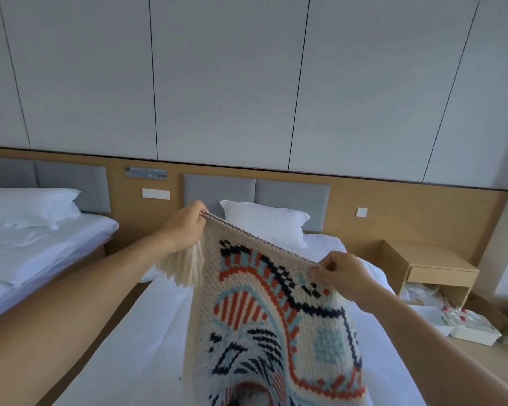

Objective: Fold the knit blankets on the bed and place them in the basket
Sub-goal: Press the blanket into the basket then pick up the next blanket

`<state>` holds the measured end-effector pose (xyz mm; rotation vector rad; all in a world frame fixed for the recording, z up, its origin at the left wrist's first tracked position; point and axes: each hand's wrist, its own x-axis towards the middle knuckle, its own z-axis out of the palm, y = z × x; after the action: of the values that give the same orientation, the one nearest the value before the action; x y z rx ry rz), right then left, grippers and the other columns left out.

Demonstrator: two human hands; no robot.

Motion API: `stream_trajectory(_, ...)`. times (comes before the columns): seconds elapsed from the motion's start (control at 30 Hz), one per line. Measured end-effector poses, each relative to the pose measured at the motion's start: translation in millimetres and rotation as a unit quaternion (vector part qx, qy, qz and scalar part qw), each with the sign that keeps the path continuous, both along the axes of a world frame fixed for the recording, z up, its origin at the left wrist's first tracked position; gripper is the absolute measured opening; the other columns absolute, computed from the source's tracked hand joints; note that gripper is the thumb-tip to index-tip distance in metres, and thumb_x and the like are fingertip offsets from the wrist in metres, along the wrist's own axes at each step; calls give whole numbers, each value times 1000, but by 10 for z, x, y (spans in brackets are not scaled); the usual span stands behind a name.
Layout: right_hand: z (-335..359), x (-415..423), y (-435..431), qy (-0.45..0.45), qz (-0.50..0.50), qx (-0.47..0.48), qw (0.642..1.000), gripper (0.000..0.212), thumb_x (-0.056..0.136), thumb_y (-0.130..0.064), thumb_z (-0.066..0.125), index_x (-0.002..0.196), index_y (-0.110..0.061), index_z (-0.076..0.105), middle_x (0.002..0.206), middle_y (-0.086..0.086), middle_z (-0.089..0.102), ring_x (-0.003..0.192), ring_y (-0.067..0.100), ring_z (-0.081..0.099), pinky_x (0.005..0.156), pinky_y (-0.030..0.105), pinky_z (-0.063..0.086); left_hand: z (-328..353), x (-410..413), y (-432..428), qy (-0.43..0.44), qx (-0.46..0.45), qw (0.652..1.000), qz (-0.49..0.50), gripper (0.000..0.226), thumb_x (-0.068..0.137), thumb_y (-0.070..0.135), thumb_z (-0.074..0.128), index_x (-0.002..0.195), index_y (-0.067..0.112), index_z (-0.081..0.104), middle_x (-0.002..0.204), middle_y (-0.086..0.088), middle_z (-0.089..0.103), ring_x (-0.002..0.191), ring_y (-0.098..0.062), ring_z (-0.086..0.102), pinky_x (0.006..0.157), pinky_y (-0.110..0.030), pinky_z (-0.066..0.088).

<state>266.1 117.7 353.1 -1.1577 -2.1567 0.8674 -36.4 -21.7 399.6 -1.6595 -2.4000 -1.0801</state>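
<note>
A cream knit blanket [264, 312] with orange, navy and pale-blue patterning hangs in the air above the white-sheeted bed [135, 341]. The left hand [185, 227] pinches its upper corner beside a tassel fringe [185, 268]; the right hand [342, 273] pinches the same top edge. A white pillow [267, 221] lies beyond, a wooden nightstand [431, 268] to the right.

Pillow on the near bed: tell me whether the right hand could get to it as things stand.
Probably not right away. The right hand is pinching the top edge of the knit blanket, held up with the left hand. The pillow lies beyond the blanket at the head of the bed.
</note>
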Motion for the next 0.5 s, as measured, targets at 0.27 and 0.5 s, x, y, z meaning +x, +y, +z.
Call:
stream_trajectory(0.27,-77,11,6,62,-4,4,998,31,79,-27,81,79,-9,55,66,1,51,54,13,42,43,18,32,40,23,-50,26,-25,999,-38,21,101,17,33,91,6,47,68,-6,42,58,-18,34,59,-34,27)
stream_trajectory(0.5,-112,126,63,75,11,-21,997,25,86,-32,73,87,-13,57,86,20,65,68,20,51,62,34,40,-1,-82,-113,-27,-84,989,-114,26,89,44,63,94,18,63,95,-1,68,89,-19,62,77,-38,49)
